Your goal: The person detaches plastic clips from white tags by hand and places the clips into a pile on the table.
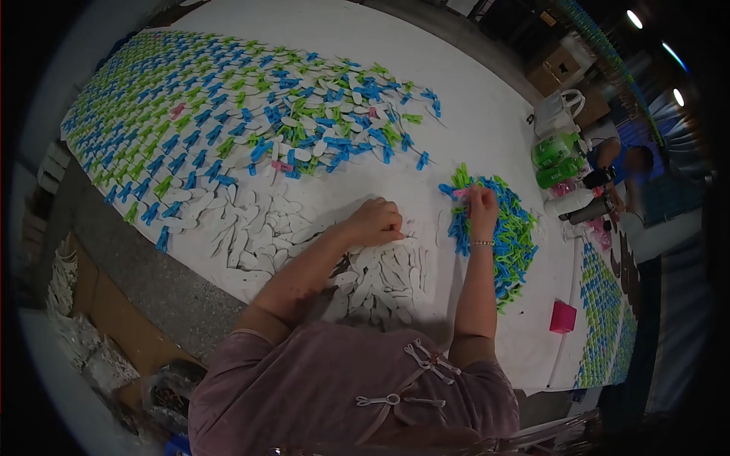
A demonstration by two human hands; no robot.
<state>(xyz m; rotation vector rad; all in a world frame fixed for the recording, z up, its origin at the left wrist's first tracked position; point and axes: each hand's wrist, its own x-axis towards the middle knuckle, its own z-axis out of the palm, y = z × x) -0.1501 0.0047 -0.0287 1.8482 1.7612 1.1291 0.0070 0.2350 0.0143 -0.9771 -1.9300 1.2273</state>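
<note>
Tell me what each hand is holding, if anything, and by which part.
Cannot be told: the left hand is by white pieces, the right hand over the clip pile, but any grip is too small to see.

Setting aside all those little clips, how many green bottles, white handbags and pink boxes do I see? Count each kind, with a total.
Green bottles: 2
White handbag: 1
Pink box: 1
Total: 4

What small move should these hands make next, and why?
Probably take a clip from the colored pile with the right hand toward the left hand: the right is at the pile, the left beside loose white pieces, and the rows combine both.
</note>
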